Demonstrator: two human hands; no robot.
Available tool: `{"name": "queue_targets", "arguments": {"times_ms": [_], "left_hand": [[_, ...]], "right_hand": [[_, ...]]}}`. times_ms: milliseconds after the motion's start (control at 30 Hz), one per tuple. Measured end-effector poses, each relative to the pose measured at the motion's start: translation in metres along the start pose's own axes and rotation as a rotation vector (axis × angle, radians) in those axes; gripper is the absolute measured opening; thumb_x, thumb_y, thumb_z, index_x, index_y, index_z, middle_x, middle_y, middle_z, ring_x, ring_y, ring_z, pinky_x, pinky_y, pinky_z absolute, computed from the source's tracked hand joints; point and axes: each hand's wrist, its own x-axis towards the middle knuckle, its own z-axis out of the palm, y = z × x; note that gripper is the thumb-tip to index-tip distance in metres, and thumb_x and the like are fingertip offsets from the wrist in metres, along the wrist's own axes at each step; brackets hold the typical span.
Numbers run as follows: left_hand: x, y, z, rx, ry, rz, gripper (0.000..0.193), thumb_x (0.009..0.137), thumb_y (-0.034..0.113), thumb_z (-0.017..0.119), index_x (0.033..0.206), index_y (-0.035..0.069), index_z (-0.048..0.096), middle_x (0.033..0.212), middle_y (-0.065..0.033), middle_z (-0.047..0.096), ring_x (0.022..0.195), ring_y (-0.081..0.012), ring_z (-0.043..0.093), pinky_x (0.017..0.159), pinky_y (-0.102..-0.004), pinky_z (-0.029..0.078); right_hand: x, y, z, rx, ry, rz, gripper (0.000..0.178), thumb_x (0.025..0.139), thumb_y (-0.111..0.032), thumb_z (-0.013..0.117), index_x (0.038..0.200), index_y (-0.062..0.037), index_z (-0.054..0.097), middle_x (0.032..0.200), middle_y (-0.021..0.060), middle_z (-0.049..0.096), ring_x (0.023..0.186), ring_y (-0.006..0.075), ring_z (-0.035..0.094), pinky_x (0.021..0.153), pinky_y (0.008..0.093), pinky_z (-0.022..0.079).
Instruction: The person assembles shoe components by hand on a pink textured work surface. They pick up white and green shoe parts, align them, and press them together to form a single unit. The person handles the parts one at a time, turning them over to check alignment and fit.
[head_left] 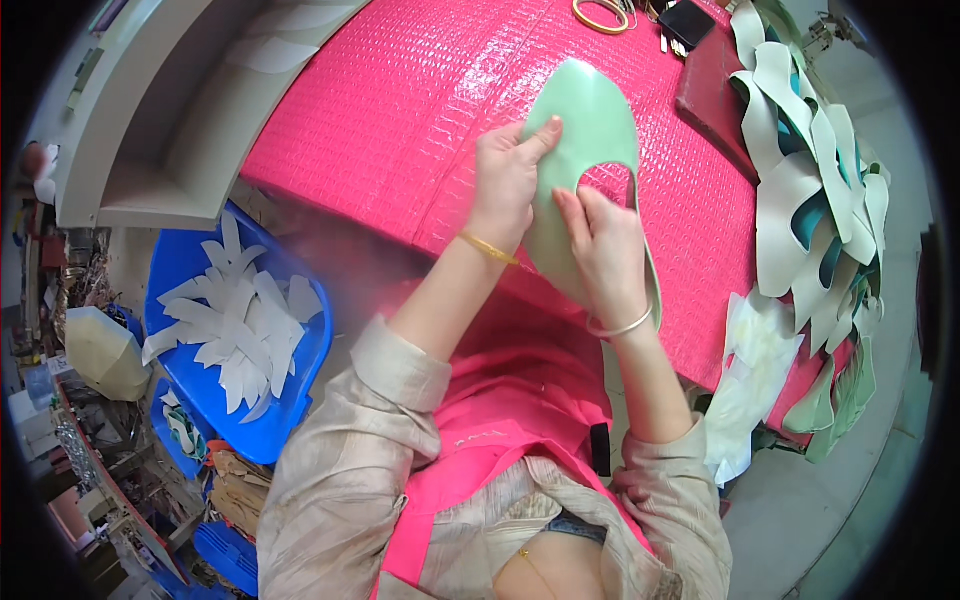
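Note:
A mint-green shoe upper piece, smooth and glossy with a curved cut-out, is held up over the near part of the pink-covered table. My left hand grips its left edge, thumb on the face and fingers behind. Beside the cut-out, my right hand pinches the piece with thumb and fingers, covering part of it. The lower end hangs past the table's front edge, partly behind my right hand and wrist.
Many similar pale-green pieces are heaped along the table's right side, near a dark red slab. A phone and a tape ring lie at the back. To my left, a blue bin holds white offcuts below a grey cabinet.

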Motion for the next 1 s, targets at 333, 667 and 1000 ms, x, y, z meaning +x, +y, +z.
{"name": "queue_targets", "arguments": {"times_ms": [333, 667, 1000], "left_hand": [[0.037, -0.027, -0.014, 0.111, -0.104, -0.234, 0.013, 0.078, 0.009, 0.065, 0.082, -0.003, 0.065, 0.072, -0.0105, 0.065, 0.058, -0.0141, 0.061, 0.054, -0.0250, 0.048], [0.033, -0.001, 0.031, 0.681, -0.759, 0.141, 0.027, 0.081, 0.020, 0.064, 0.097, -0.001, 0.064, 0.077, -0.0030, 0.065, 0.062, -0.0099, 0.059, 0.056, -0.0248, 0.047], [-0.067, -0.003, 0.049, 0.624, -0.609, -0.170, 0.025, 0.085, 0.018, 0.059, 0.090, -0.006, 0.062, 0.074, -0.0043, 0.063, 0.064, -0.0064, 0.056, 0.057, -0.0222, 0.046]], "right_hand": [[-0.126, -0.026, -0.026, -0.170, -0.246, -0.057, 0.025, 0.077, -0.008, 0.059, 0.099, 0.0006, 0.050, 0.085, 0.0179, 0.056, 0.079, 0.0307, 0.057, 0.088, 0.0393, 0.043], [-0.021, 0.074, -0.095, 0.845, -0.021, 0.290, 0.032, 0.085, -0.016, 0.059, 0.111, 0.0030, 0.053, 0.100, 0.0080, 0.060, 0.088, 0.0142, 0.056, 0.077, 0.0252, 0.044], [0.002, 0.059, -0.098, 0.996, 0.142, 0.271, 0.020, 0.085, -0.016, 0.060, 0.090, 0.0026, 0.063, 0.077, 0.0037, 0.064, 0.061, 0.0061, 0.056, 0.054, 0.0185, 0.045]]}}
